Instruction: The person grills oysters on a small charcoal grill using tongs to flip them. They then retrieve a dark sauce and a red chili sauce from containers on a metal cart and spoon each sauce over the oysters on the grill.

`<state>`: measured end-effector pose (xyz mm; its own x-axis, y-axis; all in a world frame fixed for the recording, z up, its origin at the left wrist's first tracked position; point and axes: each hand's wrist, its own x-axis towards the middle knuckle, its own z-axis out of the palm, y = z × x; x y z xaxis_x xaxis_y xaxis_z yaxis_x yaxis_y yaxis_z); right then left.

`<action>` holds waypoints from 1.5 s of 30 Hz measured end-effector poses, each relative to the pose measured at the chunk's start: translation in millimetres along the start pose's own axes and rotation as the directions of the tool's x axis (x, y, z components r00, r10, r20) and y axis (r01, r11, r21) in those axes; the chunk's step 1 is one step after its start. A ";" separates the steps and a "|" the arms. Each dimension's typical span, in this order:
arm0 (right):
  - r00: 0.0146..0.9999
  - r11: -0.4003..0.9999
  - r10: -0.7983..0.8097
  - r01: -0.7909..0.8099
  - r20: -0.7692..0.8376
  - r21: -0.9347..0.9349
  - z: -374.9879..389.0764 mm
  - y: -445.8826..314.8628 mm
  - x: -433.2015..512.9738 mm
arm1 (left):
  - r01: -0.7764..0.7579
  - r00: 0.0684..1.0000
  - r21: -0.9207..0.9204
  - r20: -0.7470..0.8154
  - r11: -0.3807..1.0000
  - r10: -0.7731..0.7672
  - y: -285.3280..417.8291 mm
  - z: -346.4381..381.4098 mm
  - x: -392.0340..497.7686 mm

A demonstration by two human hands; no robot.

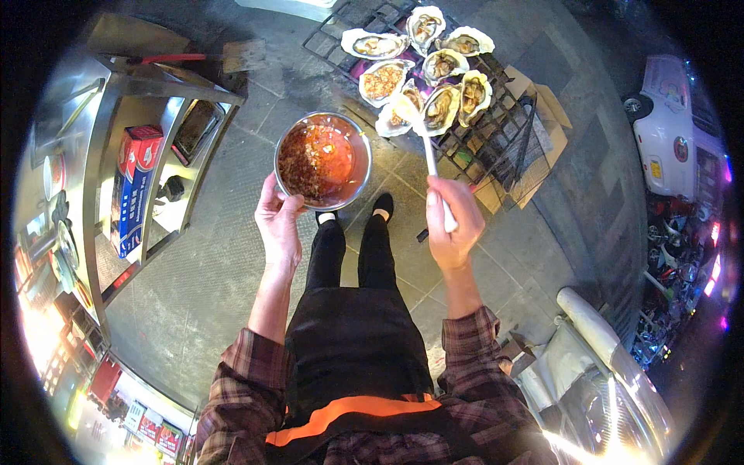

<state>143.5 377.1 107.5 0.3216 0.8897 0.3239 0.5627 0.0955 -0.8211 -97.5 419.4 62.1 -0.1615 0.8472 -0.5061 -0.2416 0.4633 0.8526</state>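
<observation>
My left hand grips the near rim of a round metal bowl. Inside it is a red, oily chopped sauce, darker at the left. My right hand is closed around the handle of a white spoon. The spoon's head is over the nearest oyster, which has some chopped topping on it. Several opened oysters on the half shell lie on a wire grill grate. One oyster at the left is covered with chopped topping; most others show bare or lightly coated flesh.
To the left, a metal shelf unit holds a box of aluminium foil. Flattened cardboard lies by the grate's right side. A white vehicle is parked at far right. A silvery roll-shaped object stands at lower right.
</observation>
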 end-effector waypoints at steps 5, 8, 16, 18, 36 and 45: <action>0.962 0.949 -0.028 -0.060 0.272 0.309 14.9 -39.3 -12.1 | -0.009 1.000 0.010 -0.001 1.000 0.009 4.8 -0.8 -1.9; 0.964 0.953 -0.168 0.105 0.206 0.284 54.1 -45.0 -19.3 | -0.032 0.999 0.042 -0.001 0.999 0.032 7.8 -2.6 -3.4; 0.961 0.924 -0.156 0.061 0.228 0.377 98.1 -66.1 -42.5 | -0.089 0.996 0.037 0.005 0.995 0.089 9.6 -10.3 -5.2; 0.965 0.921 -0.127 0.029 0.230 0.388 99.6 -70.6 -43.6 | -0.091 0.996 0.043 0.007 0.995 0.091 11.1 -12.7 -4.7; 0.787 0.332 0.536 -0.528 0.305 0.781 46.8 -38.0 -19.3 | -0.029 0.997 -0.020 -0.074 0.999 0.027 23.1 -15.1 5.4; 0.870 0.503 0.490 -0.342 0.065 0.793 20.2 0.1 58.0 | -0.015 0.997 -0.084 -0.082 0.996 0.008 23.3 -10.6 24.6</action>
<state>146.9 437.7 116.7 0.5058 0.8494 -0.1507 -0.4312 0.0976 -0.8970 -117.2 448.2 68.1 -0.2410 0.8268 -0.5082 -0.3190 0.4270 0.8461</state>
